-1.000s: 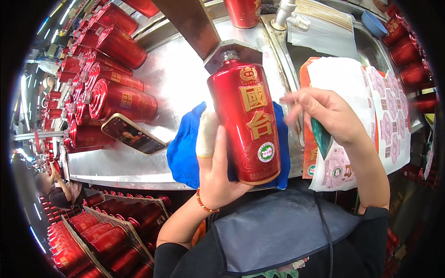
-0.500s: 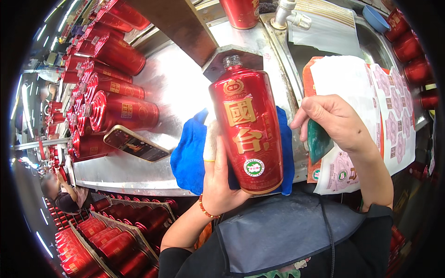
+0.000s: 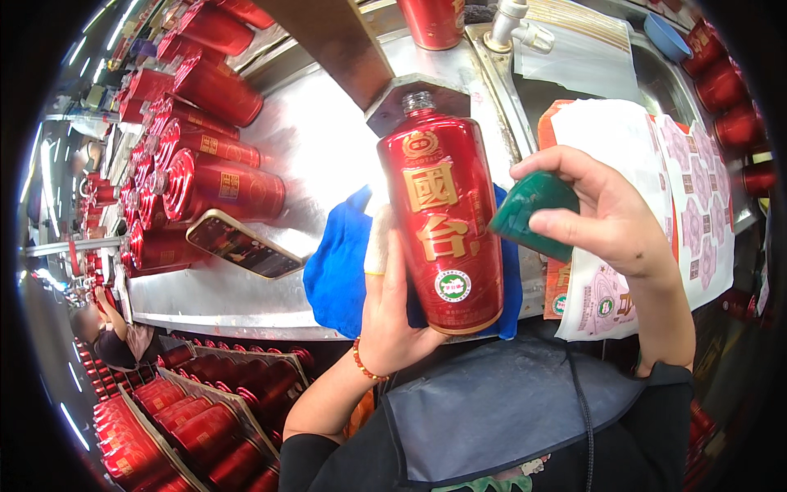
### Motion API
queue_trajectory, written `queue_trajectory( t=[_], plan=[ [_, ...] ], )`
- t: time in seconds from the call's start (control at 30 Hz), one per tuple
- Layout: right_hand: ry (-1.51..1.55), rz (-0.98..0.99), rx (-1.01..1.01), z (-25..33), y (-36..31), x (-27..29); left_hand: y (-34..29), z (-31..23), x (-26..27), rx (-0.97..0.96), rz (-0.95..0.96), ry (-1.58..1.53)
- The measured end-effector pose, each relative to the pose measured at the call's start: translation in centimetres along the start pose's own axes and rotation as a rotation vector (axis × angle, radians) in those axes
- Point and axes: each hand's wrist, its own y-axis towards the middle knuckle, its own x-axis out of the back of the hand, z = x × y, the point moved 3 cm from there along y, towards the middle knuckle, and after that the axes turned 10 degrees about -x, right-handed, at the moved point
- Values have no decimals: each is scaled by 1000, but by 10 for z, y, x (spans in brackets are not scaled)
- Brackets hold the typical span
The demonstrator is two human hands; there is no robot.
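Observation:
A glossy red bottle with gold characters, a round green-and-white emblem and a clear threaded glass neck lies on a blue cloth, its neck pointing away from me. My left hand grips its lower left side, the thumb near the base. A white cover sleeves one of those fingers, and a beaded bracelet circles the wrist. Between the thumb and fingers of my right hand is a dark green scraper. The scraper's left tip is at the bottle's right edge; whether it touches, I cannot tell.
Sheets of printed transfers lie right of the bottle. A phone leans by rows of red bottles on the left. Beyond are a tap, a blue bowl and a metal post. Bottles fill crates at lower left.
My right hand has turned and brought the green scraper up and left to the bottle's side. The bottle has shifted slightly, with my left hand still on it.

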Motion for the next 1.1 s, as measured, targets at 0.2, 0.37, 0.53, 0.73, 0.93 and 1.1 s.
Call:
queue_trajectory(
  t=[0.2, 0.37, 0.53, 0.73, 0.93, 1.1],
  plan=[
    [51, -81, 38, 5, -13, -7, 1, -3, -1, -50, -85, -32],
    [-311, -291, 382, 17, -18, -9, 1, -6, -2, -70, -171, -6],
    [-723, -454, 755, 40, -13, -23, -2, -4, -5, -32, -198, -54],
    [-927, -447, 831, 55, 1, -33, -1, -6, -3, -18, -182, -57],
    [-857, -467, 770, 55, 1, -31, 1, -3, -2, -43, -191, -63],
    [-937, -385, 775, 49, -22, -40, -2, -4, -2, 7, -187, -84]
  ],
)
